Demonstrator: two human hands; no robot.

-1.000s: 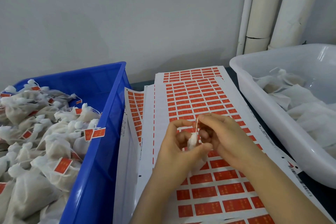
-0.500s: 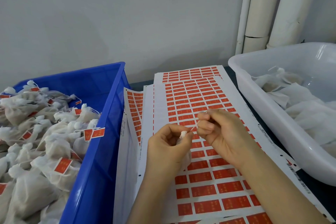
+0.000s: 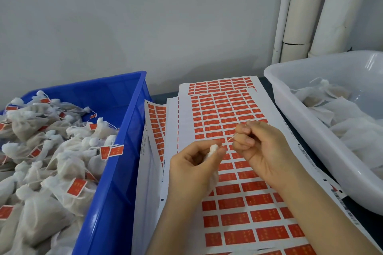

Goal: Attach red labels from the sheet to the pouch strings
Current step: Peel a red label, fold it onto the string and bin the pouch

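My left hand (image 3: 192,166) grips a small white pouch (image 3: 213,149), whose gathered top shows above my fingers while most of its body is hidden in my palm. A thin string (image 3: 231,138) runs from the pouch up and right to my right hand (image 3: 263,149), which pinches it between thumb and curled fingers. Both hands hover over the top sheet of red labels (image 3: 234,114), which lies on a stack of like sheets in the middle.
A blue bin (image 3: 124,130) on the left is piled with white pouches that carry red labels (image 3: 113,151). A white tub (image 3: 310,130) on the right holds unlabelled pouches (image 3: 352,126). White pipes (image 3: 306,12) stand against the grey wall behind.
My left hand has dropped and shifted left with the pouch, and my right hand has moved slightly up and right. The string between them now runs out straighter.
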